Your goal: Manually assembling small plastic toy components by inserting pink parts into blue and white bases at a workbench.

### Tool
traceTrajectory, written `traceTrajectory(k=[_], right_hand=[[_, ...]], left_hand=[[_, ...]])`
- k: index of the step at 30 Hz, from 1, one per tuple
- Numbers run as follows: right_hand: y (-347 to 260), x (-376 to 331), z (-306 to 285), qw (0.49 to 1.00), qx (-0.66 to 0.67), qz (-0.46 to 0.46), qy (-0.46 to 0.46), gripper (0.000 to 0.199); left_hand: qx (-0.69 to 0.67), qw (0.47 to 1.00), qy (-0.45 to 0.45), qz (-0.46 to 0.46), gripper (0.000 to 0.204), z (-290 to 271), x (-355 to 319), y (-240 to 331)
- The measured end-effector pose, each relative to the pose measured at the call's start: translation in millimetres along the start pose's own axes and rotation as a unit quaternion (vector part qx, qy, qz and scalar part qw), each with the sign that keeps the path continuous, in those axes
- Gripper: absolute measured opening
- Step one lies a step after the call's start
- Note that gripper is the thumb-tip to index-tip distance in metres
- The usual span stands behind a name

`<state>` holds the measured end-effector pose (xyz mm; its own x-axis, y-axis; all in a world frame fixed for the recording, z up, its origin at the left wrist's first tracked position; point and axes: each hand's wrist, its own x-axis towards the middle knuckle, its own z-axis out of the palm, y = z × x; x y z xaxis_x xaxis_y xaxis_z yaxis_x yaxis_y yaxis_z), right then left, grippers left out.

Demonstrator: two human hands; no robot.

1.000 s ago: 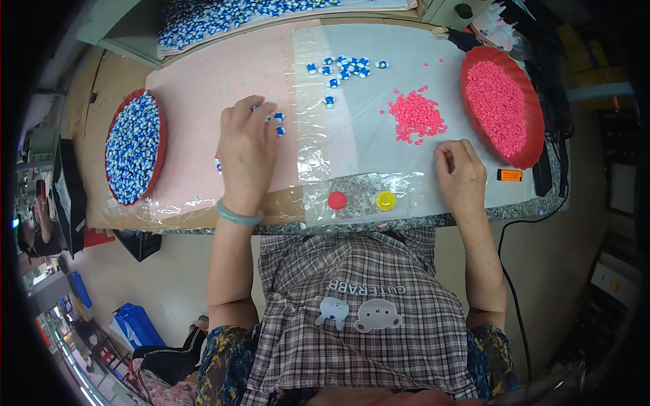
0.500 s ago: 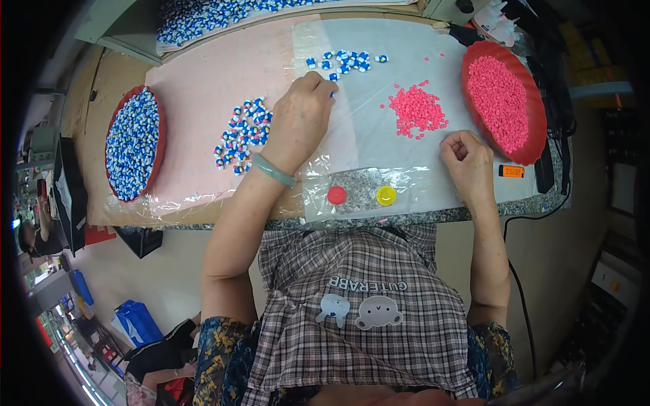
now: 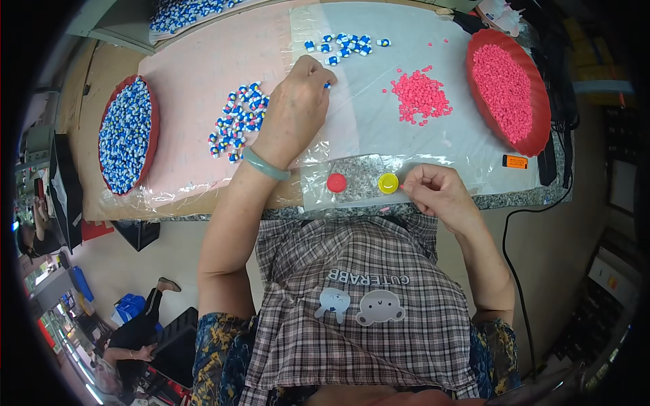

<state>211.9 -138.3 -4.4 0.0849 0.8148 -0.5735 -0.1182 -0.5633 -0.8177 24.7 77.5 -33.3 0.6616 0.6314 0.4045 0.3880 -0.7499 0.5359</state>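
Worktop (image 3: 203, 64) space is lying under loose, wrinkled clear plastic sheets (image 3: 379, 128), and that slippery cover is looking like the main risk: a sideways drag from either forearm could be shifting it and rolling pieces off the near edge. Red trays are sitting at both ends, the left tray (image 3: 126, 135) brimming with blue-and-white beads and the right tray (image 3: 508, 91) heaped with pink beads, so a knock could be spilling either one. Left hand (image 3: 292, 111) is reaching far across, fingers curled narrow and pinching a small blue-and-white bead (image 3: 327, 85) between the blue-and-white pile (image 3: 237, 122) on its left and the small far cluster (image 3: 345, 44); its wrist is hovering over that pile and may be scattering it. Pink pile (image 3: 420, 96) is lying well apart to the right, though stray pieces could be mixing colours. Right hand (image 3: 433, 193) is resting at the near edge, fingertips closed on what looks like a tiny pink bead just beside the yellow cap (image 3: 388, 183) and near the red cap (image 3: 336, 182); such a small piece may be slipping to the floor.
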Motion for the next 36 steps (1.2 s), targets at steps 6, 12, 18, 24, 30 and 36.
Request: traceTrajectory(k=[6, 12, 18, 24, 30, 36], right_hand=[[-1, 2, 6, 0.999, -0.025, 0.019, 0.023, 0.007], [-3, 2, 7, 0.998, -0.033, 0.042, 0.038, 0.008], [-6, 1, 10, 0.996, -0.029, 0.060, 0.051, 0.009], [-6, 2, 9, 0.997, -0.013, 0.065, 0.047, 0.010], [-4, 2, 10, 0.997, -0.003, 0.063, 0.041, 0.010], [-5, 3, 12, 0.996, -0.029, 0.066, 0.045, 0.010]], left_hand=[[-0.077, 0.997, 0.008, -0.020, 0.014, -10, -12, 13], [-0.177, 0.981, -0.006, -0.078, 0.018, -24, -28, 33], [-0.298, 0.942, -0.050, -0.147, 0.020, -35, -42, 51], [-0.373, 0.910, -0.071, -0.166, 0.018, -34, -51, 55], [-0.387, 0.903, -0.065, -0.174, 0.018, -33, -54, 62], [-0.405, 0.895, -0.066, -0.173, 0.019, -28, -55, 63]])
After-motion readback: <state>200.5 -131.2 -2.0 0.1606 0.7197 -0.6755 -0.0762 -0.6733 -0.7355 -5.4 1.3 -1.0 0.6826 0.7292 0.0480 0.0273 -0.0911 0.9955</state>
